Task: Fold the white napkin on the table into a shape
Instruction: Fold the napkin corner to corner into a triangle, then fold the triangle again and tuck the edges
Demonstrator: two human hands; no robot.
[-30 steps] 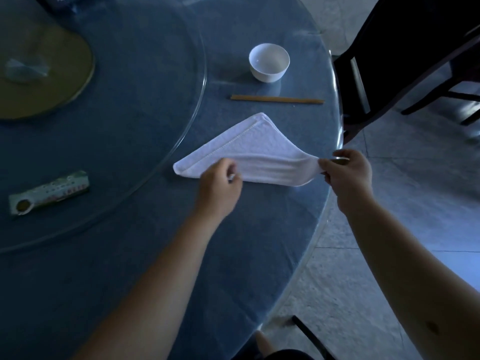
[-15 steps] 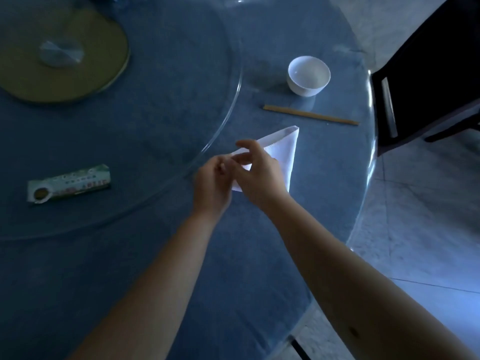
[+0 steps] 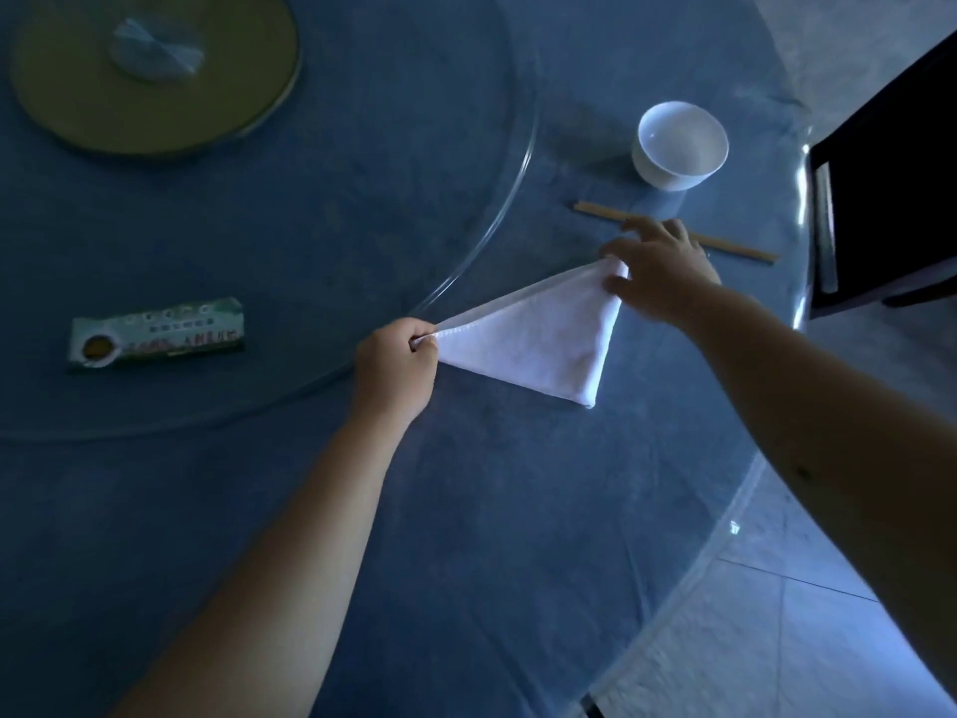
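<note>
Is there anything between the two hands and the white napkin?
No. The left hand pinches the napkin at its left corner, and the right hand holds its far corner. The chopsticks lie beyond it.

Round surface (image 3: 466,510) covered in blue cloth under clear glass. Pale grey tiled floor (image 3: 808,640) at right, lit bluish. Dark wooden chair (image 3: 890,189) at upper right, beside surface edge. Overall light dim.
</note>
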